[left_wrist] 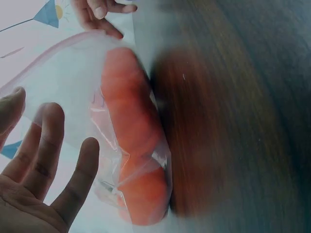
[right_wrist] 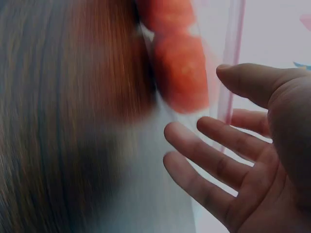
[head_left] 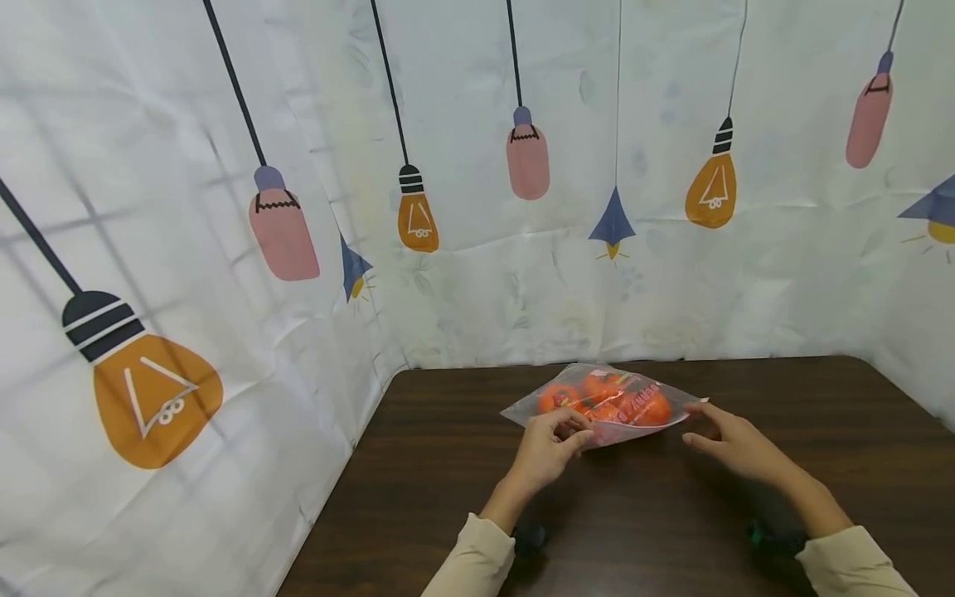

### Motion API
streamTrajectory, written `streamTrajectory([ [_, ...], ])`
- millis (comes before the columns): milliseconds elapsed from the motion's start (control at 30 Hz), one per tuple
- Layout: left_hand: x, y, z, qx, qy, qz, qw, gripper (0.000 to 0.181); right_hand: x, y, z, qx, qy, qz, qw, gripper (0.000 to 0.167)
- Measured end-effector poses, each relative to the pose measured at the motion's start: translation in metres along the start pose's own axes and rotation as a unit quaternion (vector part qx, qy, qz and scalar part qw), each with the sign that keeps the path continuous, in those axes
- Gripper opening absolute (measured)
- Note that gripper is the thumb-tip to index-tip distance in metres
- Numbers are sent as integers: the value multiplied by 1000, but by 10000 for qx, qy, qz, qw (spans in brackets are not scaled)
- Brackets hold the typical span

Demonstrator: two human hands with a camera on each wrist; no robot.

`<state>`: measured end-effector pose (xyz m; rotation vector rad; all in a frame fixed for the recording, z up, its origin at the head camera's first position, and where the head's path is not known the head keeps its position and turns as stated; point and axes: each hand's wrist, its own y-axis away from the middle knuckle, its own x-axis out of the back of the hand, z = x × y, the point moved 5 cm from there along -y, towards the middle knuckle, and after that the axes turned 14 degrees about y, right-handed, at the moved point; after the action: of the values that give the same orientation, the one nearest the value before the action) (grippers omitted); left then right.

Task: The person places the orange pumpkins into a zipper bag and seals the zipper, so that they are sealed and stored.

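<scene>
A clear zip bag [head_left: 615, 433] with red print lies on the dark table, several round orange-red fruits [head_left: 652, 408] inside; their exact kind is unclear. My left hand [head_left: 548, 448] is at the bag's near left edge, thumb and fingers bent toward it in the head view. The left wrist view shows that hand's fingers [left_wrist: 80, 170] spread apart beside the plastic. At the bag's right corner is my right hand [head_left: 734, 444], its index fingertip at the plastic and thumb apart. In the right wrist view, its relaxed fingers [right_wrist: 209, 155] lie near the pink zip strip [right_wrist: 233, 53].
The brown wooden table [head_left: 448, 481] reaches back to a white curtain [head_left: 477, 307] printed with hanging lamps, which also runs along its left side. Dark objects [head_left: 531, 537] show at the wrists, just past the light sleeves [head_left: 477, 555].
</scene>
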<state>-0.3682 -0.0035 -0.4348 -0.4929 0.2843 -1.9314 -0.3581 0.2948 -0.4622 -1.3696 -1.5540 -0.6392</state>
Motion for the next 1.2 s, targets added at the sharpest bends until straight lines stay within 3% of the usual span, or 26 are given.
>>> streamTrajectory([
  [167,-5,2,-2,60,-404,-284,9988,7,-9,-3,-12,84,-745,-433,9962,69],
  [333,-10,4,-5,193,-754,-493,9957,6,-12,-4,-21,148,-1215,-587,9907,65],
  [633,-18,5,-9,483,-911,-1014,9895,5,-10,-6,-21,-434,-406,-380,9975,54],
  [833,-23,6,-10,541,-966,-1395,9840,6,-12,-4,-23,-347,-545,-440,9969,49],
  [1200,-25,8,-10,616,-1048,-1536,9806,9,-15,-5,-23,-212,-673,-530,9961,47],
])
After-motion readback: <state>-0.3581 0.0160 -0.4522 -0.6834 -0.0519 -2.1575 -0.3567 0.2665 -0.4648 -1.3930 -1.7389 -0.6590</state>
